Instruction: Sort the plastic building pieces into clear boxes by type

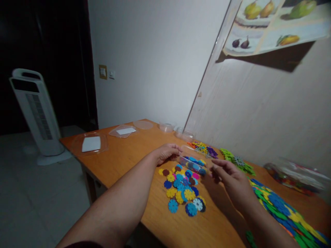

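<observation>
A clear plastic box (193, 164) with blue and yellow notched discs in it is held just above the table, between my two hands. My left hand (168, 153) is closed on its left end, thumb and fingers at the rim. On the opposite end my right hand (231, 177) has its fingers curled at the box's edge; the exact contact is hard to make out. Below the box lies a loose pile of notched plastic discs (183, 189) in blue, yellow, brown, pink and white.
Clear lids (104, 140) and small clear tubs (167, 127) stand along the far side of the wooden table (129, 151). Purple and yellow pieces (204, 148), green pieces (239, 161), a large colourful heap (287, 213) and a filled plastic bag (297, 177) lie rightward.
</observation>
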The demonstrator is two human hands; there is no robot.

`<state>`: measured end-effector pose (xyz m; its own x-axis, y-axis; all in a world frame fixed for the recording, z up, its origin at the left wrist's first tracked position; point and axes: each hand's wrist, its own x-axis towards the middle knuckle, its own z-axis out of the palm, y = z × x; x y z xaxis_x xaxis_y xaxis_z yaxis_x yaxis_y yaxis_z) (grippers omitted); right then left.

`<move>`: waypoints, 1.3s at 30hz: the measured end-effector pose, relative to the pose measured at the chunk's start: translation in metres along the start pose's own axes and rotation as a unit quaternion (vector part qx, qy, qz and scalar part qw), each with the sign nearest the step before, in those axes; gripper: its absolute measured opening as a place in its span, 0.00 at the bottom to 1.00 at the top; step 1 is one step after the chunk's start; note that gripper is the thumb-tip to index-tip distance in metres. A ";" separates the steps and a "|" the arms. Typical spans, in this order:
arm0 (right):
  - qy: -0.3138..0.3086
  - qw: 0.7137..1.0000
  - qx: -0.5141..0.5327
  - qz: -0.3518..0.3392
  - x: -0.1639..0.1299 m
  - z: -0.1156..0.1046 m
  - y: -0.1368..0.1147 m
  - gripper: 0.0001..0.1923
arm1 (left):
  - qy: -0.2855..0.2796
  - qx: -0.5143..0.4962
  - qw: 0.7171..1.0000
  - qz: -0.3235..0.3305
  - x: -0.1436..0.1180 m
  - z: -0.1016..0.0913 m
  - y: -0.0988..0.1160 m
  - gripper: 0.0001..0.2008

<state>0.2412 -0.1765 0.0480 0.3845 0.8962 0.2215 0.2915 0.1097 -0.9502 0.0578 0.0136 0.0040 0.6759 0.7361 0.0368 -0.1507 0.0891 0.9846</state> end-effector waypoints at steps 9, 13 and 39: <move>-0.261 0.953 -0.148 0.036 -0.020 0.017 0.027 0.15 | -0.004 0.001 1.000 0.006 -0.002 0.001 0.002 0.11; -0.267 0.936 -0.227 -0.023 -0.018 0.024 0.030 0.14 | 0.004 0.001 1.000 -0.005 -0.003 0.003 0.004 0.13; -0.037 0.989 0.107 0.092 -0.005 0.015 0.021 0.17 | -0.008 -0.014 1.000 -0.004 -0.006 0.005 0.008 0.08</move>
<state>0.2319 -0.1720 0.0240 0.3456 0.9379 0.0310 0.0271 0.0230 -0.9994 0.0565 0.0061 0.0124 0.6880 0.7251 0.0312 -0.1642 0.1136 0.9799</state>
